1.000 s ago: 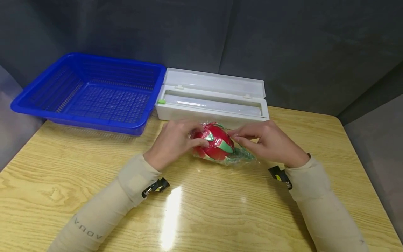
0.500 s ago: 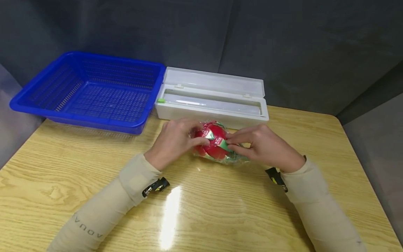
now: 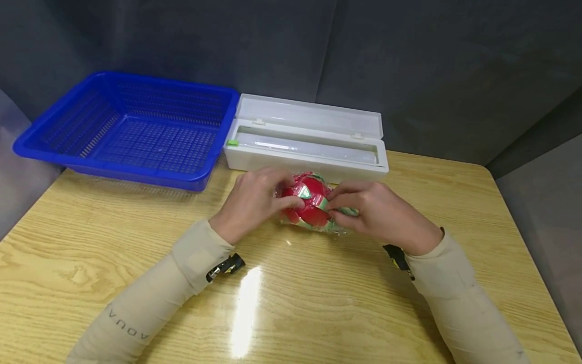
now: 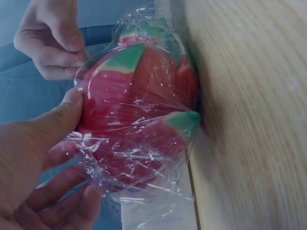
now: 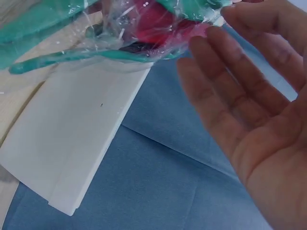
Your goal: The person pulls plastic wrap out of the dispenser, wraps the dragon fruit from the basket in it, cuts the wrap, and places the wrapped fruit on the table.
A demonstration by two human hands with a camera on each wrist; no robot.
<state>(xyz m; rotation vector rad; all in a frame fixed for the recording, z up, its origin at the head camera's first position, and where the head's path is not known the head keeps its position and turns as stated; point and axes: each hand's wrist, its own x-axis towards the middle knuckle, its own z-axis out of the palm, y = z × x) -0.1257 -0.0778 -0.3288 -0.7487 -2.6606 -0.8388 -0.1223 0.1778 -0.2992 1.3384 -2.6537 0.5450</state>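
A red dragon fruit with green-tipped scales lies on its side on the table, wrapped in clear cling film. My left hand grips its left end, thumb on top and fingers behind. In the left wrist view the left thumb presses the wrapped skin. From the right, my right hand pinches the film at the fruit's upper side between thumb and forefinger. Its other fingers are spread loosely below in the right wrist view. Crinkled film and green leaf tips stick out at the fruit's right end.
Right behind the fruit stands a white cling film dispenser, lid raised, a film roll inside and a green slider at its left. A blue plastic basket sits to the left. A dark curtain hangs behind the wooden table.
My right hand has moved left, from the fruit's right end onto its side. The loose film tail there sticks out less. The left hand keeps its hold.
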